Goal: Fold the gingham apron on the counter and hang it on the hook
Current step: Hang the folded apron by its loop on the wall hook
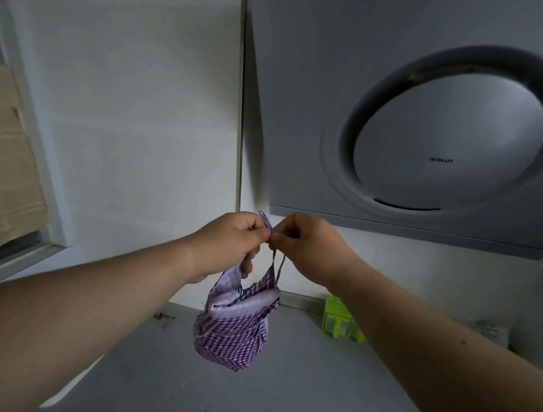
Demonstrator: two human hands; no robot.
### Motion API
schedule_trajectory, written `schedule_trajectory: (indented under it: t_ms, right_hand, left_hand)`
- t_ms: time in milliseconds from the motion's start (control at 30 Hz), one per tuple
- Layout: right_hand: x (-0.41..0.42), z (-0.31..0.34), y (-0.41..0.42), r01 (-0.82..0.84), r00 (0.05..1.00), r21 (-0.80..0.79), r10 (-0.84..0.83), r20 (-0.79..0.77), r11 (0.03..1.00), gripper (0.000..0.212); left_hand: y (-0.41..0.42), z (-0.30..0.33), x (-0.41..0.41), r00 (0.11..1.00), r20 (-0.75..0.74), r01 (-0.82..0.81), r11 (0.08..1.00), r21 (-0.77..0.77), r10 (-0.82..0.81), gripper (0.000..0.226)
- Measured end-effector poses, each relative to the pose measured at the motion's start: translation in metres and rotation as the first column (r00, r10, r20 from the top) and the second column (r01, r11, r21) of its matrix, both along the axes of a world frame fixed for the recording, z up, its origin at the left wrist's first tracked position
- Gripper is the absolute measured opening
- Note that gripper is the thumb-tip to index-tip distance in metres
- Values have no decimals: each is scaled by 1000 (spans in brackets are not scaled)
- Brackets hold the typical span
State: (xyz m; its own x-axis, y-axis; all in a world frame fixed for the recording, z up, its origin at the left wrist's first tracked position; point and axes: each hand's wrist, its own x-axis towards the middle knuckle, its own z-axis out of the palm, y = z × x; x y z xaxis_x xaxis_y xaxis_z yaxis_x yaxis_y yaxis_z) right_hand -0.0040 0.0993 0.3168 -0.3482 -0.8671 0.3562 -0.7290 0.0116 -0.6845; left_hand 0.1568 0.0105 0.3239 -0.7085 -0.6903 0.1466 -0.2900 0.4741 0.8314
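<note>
The gingham apron [233, 328] hangs at six o'clock below the hands, already gathered into a small folded bundle and clear of the grey table [272, 396], so the folding looks done; only the hanging appears left. Above it, the left hand [231, 238] and the right hand [306, 245] meet knuckle to knuckle, each with curled fingers pinching the thin strap [278, 269] that carries the bundle. A small hook [264, 218] shows at twelve o'clock just past the fingertips, against the white wall [136, 119]. Whether the strap is over it yet cannot be told.
</note>
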Motion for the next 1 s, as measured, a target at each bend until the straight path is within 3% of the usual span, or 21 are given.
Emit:
schedule_trajectory:
  t_ms: [100, 233, 533, 667, 867, 1000]
  right_hand:
    - [3, 21, -7, -7, 1000, -23, 7, 8, 1000, 19]
    - [4, 56, -30, -31, 995, -48, 26, -94, 998, 16]
    - [-10, 131, -90, -179, 946, -73, 151, -288, 981, 20]
    - [-15, 160, -121, -246, 924, -105, 200, -326, 964, 20]
    - [-3, 200, -180, -309, 891, -124, 242, -384, 943, 25]
    - [17, 226, -228, -310, 888, -129, 238, -394, 942, 25]
  left_hand:
    - [-7, 15, 1, 1000, -22, -18, 999, 29, 19, 25]
    - [-29, 41, -1, 1000, 10, -28, 997, 69, 27, 24]
    - [-74, 101, -2, 995, -84, -41, 992, 121, 52, 13]
    - [-99, 117, 1, 993, -44, -108, 991, 81, 111, 15]
    - [-149, 143, 13, 943, -159, -303, 952, -39, 293, 21]
    - [-184, 168, 34, 925, -143, -365, 927, -83, 351, 21]
